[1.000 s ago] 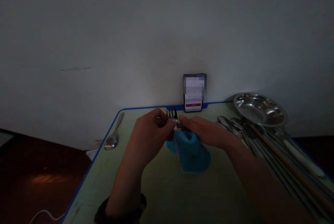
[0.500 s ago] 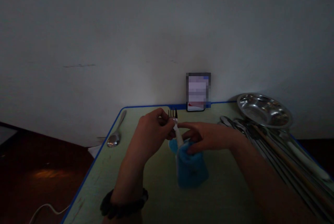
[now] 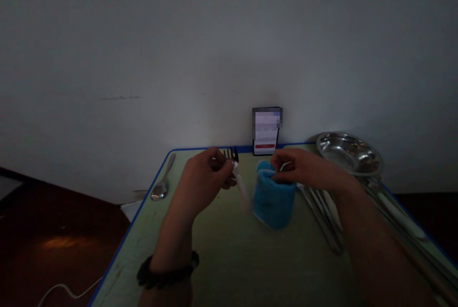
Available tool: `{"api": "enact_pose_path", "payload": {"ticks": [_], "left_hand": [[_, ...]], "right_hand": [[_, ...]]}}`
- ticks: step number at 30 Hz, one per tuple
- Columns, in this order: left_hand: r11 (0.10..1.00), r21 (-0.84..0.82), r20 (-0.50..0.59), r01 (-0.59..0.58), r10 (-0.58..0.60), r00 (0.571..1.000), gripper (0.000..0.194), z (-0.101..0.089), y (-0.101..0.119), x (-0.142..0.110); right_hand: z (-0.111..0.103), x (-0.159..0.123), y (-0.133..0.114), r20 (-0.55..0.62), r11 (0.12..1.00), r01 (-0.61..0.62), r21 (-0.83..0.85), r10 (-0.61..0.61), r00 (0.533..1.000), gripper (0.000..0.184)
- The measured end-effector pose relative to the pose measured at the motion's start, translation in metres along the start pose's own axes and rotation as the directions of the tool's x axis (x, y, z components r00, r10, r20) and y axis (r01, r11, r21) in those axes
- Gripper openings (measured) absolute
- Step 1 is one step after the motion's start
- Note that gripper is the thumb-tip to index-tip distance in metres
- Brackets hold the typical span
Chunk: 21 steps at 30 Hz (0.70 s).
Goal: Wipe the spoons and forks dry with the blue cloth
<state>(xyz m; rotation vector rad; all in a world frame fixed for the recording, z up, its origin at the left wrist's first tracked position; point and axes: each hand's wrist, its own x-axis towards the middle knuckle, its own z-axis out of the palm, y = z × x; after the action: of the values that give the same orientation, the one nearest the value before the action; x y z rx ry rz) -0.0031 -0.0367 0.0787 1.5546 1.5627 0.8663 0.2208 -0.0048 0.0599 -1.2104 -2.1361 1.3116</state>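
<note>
Between the thumb and fingers of my left hand (image 3: 209, 176) is a fork (image 3: 240, 184), gripped near its head with the tines up and its pale handle slanting down to the right. A blue cloth (image 3: 275, 202) hangs from my right hand (image 3: 293, 166), pinched at its top edge and slightly blurred. The cloth is apart from the fork, to the right of the handle. A single spoon (image 3: 160, 189) lies by the table's left edge.
Several pieces of cutlery (image 3: 324, 223) lie on the right side of the green table (image 3: 229, 269), partly behind my right forearm. A steel bowl (image 3: 348, 153) stands at the back right. A phone (image 3: 265, 133) leans against the wall.
My right hand has drawn the blue cloth down along the fork's handle, then off it and to the right. My left hand has kept hold of the fork, whose handle is now uncovered.
</note>
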Motion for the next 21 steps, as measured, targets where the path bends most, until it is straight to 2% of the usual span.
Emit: {"api": "enact_pose_path", "payload": {"ticks": [2, 3, 7, 10, 13, 15, 18, 21], "left_hand": [[1.0, -0.007, 0.002, -0.021, 0.021, 1.0, 0.018, 0.001, 0.004, -0.002], [1.0, -0.01, 0.005, -0.028, 0.028, 1.0, 0.017, 0.001, 0.006, -0.003], [0.999, -0.027, 0.023, -0.041, 0.042, 0.999, 0.015, 0.0, 0.012, -0.008], [0.998, -0.037, 0.032, -0.06, 0.061, 0.998, 0.015, -0.003, 0.015, -0.012], [0.996, -0.053, 0.029, -0.078, 0.08, 0.996, 0.016, -0.007, 0.016, -0.015], [0.995, -0.056, 0.031, -0.081, 0.083, 0.996, 0.016, -0.008, 0.016, -0.015], [0.996, -0.048, 0.041, -0.071, 0.073, 0.996, 0.016, -0.005, 0.014, -0.014], [0.996, -0.043, 0.047, -0.076, 0.078, 0.996, 0.016, -0.003, 0.011, -0.012]], "right_hand": [[-0.002, -0.004, -0.004, 0.018, 0.999, 0.009, 0.05, -0.009, 1.0, 0.017], [-0.001, -0.005, -0.006, 0.064, 0.999, 0.007, 0.035, -0.009, 0.998, 0.017], [0.003, -0.007, -0.012, 0.315, 0.983, 0.063, -0.175, -0.005, 0.949, 0.021], [0.006, -0.009, -0.017, 0.368, 0.978, 0.104, -0.179, -0.031, 0.929, 0.025], [0.009, -0.017, -0.019, 0.327, 0.992, 0.095, -0.088, -0.061, 0.943, 0.035], [0.014, -0.023, -0.014, 0.296, 0.991, 0.1, -0.085, -0.071, 0.953, 0.04], [0.026, -0.028, -0.003, 0.226, 0.969, 0.058, -0.242, -0.001, 0.974, 0.043], [0.032, -0.029, 0.0, 0.089, 0.909, 0.04, -0.415, -0.003, 0.996, 0.024]]}}
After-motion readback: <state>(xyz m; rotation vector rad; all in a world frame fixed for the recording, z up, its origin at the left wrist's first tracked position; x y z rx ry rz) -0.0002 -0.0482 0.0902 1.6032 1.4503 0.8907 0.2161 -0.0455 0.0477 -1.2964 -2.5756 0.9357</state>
